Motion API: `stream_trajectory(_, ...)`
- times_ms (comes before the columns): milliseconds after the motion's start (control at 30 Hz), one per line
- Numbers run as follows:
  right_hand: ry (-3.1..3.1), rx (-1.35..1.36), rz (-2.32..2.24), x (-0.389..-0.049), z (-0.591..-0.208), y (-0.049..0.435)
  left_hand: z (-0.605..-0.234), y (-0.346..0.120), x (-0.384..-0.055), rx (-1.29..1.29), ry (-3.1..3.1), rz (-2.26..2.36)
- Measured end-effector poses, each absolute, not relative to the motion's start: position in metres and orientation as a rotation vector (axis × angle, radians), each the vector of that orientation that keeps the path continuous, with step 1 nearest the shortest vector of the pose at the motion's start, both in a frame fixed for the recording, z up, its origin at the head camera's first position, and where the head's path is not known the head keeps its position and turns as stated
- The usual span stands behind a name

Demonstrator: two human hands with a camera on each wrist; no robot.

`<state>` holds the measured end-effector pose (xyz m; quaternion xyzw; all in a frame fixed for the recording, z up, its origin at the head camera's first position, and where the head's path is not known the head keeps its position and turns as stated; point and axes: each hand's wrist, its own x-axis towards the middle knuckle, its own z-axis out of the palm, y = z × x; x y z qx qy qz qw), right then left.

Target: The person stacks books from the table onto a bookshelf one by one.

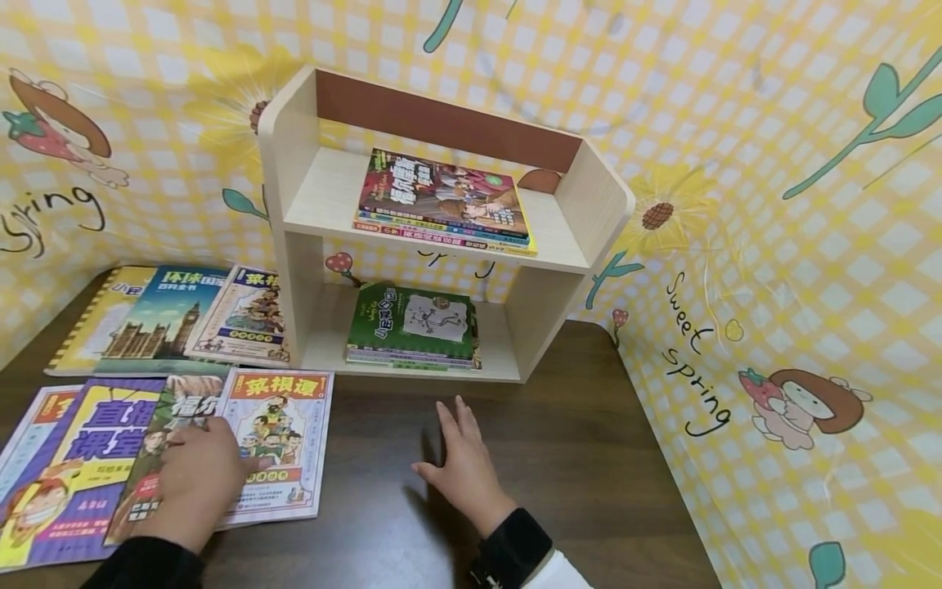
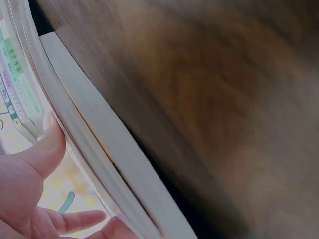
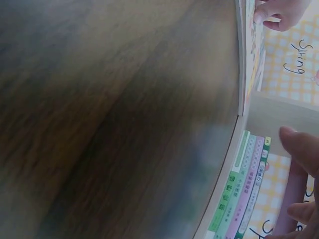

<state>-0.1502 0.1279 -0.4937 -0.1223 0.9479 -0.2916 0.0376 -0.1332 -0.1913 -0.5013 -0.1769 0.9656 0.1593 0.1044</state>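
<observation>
My left hand (image 1: 202, 470) rests on the overlapping books at the left. Its fingers lie over a dark book (image 1: 180, 401) with a photo-like cover, and its thumb reaches onto a white-bordered book (image 1: 294, 433) with a red title band. In the left wrist view the thumb (image 2: 47, 149) is close to the page edges (image 2: 114, 154) of the stacked books. Nothing is in my right hand (image 1: 471, 474), which hovers above the dark table with fingers spread, in front of the shelf. A purple book (image 1: 88, 483) lies to the left of the dark one.
A two-tier wooden shelf (image 1: 294, 196) stands at the back. Its upper tier bears a pile of books (image 1: 441, 200), its lower tier a pile topped by a green book (image 1: 412, 323). More books (image 1: 169, 315) overlap left of it. Yellow checked cloth (image 1: 736, 204) surrounds the table (image 1: 589, 458).
</observation>
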Motion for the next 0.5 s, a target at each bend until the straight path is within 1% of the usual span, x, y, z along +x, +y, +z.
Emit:
stream_trajectory(267, 2.892, -0.353, -0.866, -0.153, -0.502, 0.115, -0.502, -0.2, -0.138, -0.59, 2.755, 0.532)
stream_trajectory(367, 2.872, -0.342, -0.89, -0.151, -0.504, 0.112, -0.505, -0.204, -0.138, -0.646, 2.684, 0.625)
stream_trajectory(500, 2.85, -0.335, -0.914, -0.149, -0.505, 0.108, -0.51, -0.209, -0.134, -0.639, 2.645, 0.762)
